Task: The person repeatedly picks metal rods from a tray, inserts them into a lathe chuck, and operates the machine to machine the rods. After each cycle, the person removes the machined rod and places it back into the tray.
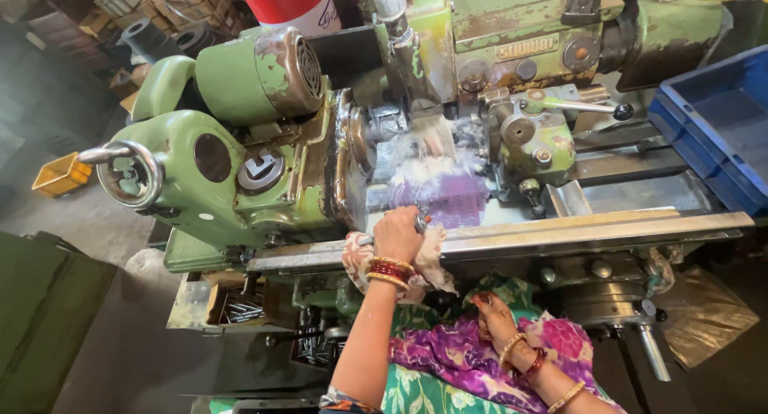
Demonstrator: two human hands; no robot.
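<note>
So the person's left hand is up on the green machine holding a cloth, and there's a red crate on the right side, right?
Almost. The crate on the right is blue, not red, as the head view shows. The rest holds: the left hand is up on the green machine with a patterned cloth under it.

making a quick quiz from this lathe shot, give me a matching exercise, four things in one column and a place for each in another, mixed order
Things
1. left hand
2. right hand
3. blue crate
4. yellow bin

Places
A. on the floor at the far left
B. low, against the purple patterned cloth
C. at the right edge, beside the green lathe
D. on the lathe's front rail, over a rag, gripping a small metal piece

Pairs: 1-D, 2-B, 3-C, 4-A
</note>
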